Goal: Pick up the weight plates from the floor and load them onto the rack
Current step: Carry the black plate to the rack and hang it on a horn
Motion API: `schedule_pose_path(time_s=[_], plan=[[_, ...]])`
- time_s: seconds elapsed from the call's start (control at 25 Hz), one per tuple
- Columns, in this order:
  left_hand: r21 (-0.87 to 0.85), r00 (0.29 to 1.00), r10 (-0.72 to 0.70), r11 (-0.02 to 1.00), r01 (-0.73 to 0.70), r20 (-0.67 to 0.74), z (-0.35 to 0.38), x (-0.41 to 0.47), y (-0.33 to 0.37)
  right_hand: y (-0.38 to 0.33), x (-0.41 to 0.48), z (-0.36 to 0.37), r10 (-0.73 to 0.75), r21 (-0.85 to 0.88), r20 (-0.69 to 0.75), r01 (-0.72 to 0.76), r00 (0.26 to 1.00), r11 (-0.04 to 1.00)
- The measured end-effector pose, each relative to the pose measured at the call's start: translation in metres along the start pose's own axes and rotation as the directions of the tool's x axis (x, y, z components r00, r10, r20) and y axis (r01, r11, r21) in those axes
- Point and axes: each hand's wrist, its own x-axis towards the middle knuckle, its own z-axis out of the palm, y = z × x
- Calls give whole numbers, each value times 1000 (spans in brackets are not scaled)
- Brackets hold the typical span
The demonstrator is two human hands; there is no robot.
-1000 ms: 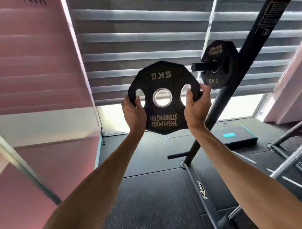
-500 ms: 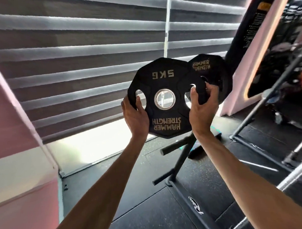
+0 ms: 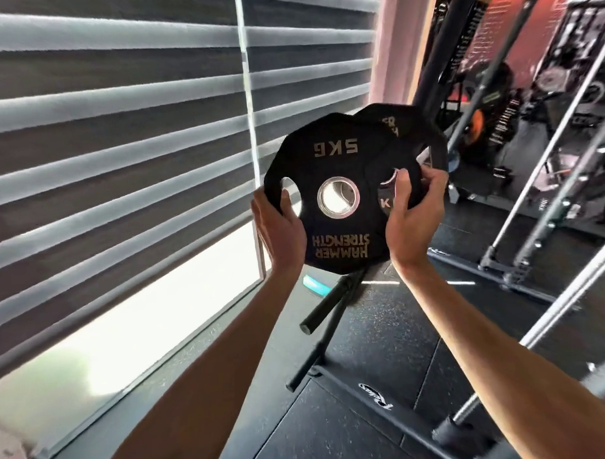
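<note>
Fingers of the left hand (image 3: 280, 230) curl round the left rim of a black, many-sided rubber 5 kg weight plate (image 3: 336, 152), thumb in its grip hole; the right hand (image 3: 414, 218) clasps the opposite rim the same way. The plate is held upright in the air, its gold lettering upside down. Just behind it, partly covered, a second black weight plate (image 3: 414, 129) sits by the black steel rack post (image 3: 436, 63). Below, a bare black peg (image 3: 327, 304) juts out over the dark rubber floor (image 3: 367, 347).
</note>
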Motion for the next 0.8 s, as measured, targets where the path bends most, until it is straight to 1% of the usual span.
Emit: schedule_pose_path(time_s=[0.16,0.32,0.48,0.56,0.68,0.8], plan=[[-50,997,22,999,-19,73,24,19,-18,9,7,12,-52,-60,-33,50,998,997],[-99,995,17,995,-8,97,37,22,-29,11,5,13,-133,-99,-34,129,991,987],[-109,995,62,993,-54,75,40,23,-30,13,10,12,-135,-130,-38,129,990,983],[-130,993,103,987,-95,60,46,23,-25,16,15,8,-131,-159,-74,118,989,980],[-106,983,181,978,-178,15,56,22,-21,25,20,3,-124,-172,-130,101,984,980],[-111,976,215,971,-210,38,60,23,-29,31,18,4,-131,-190,-109,109,985,976]])
